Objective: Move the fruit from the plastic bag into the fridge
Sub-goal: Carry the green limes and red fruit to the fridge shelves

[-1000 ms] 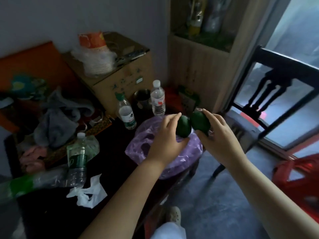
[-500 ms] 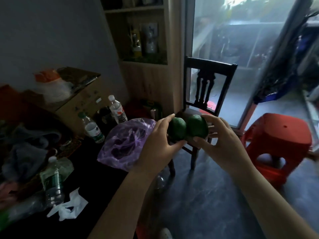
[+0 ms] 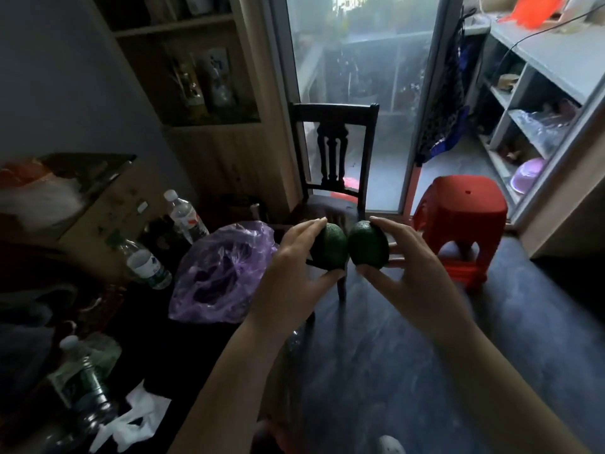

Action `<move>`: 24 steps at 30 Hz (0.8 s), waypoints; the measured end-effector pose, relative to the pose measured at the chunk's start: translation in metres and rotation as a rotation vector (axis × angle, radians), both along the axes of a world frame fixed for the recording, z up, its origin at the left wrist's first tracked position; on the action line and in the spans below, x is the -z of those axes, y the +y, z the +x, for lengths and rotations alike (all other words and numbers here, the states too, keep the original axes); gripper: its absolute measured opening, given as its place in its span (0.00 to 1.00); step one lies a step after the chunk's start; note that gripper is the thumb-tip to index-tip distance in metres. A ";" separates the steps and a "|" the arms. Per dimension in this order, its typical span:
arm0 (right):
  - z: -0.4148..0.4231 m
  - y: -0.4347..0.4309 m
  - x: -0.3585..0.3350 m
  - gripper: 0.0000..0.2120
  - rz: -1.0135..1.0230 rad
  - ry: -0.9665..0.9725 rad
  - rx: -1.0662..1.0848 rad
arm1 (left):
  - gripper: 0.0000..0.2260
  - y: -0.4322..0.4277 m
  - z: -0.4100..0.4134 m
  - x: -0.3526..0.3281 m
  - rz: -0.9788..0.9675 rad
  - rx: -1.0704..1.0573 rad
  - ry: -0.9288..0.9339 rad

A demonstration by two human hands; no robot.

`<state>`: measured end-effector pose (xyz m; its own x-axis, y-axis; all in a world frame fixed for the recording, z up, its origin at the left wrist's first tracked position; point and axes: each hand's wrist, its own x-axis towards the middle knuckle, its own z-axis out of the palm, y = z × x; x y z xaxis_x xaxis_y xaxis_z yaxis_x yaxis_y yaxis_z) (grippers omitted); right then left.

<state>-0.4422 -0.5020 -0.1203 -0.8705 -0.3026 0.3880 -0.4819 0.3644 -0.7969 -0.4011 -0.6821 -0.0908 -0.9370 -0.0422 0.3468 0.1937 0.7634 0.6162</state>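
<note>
- The left hand (image 3: 288,283) is wrapped around a dark green fruit (image 3: 330,247), thumb under it and fingertips over its top
- The right hand (image 3: 415,276) grips a second green fruit (image 3: 368,244) the same way, and the two fruits touch side by side in the air
- Both fruits are held up in front of a dark wooden chair (image 3: 334,152), which serves as the landmark here
- Left of the chair, a crumpled purple plastic bag (image 3: 219,273) lies on the dark surface (image 3: 183,348), its mouth gaping open (what is left inside cannot be made out)
- Further left of the chair, beyond the bag, two clear water bottles (image 3: 185,216) stand near a cardboard box (image 3: 108,204)
- Right of the chair, a red plastic stool (image 3: 461,204) sits on the dark floor (image 3: 425,355)
- Behind the chair is a glass door (image 3: 357,60), with a wooden shelf (image 3: 196,70) to the chair's left
- No fridge can be picked out anywhere around the chair
</note>
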 end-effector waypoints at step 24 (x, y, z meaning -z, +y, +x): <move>0.204 0.224 -0.071 0.29 0.164 0.107 0.584 | 0.32 0.224 0.101 -0.051 0.064 0.553 0.179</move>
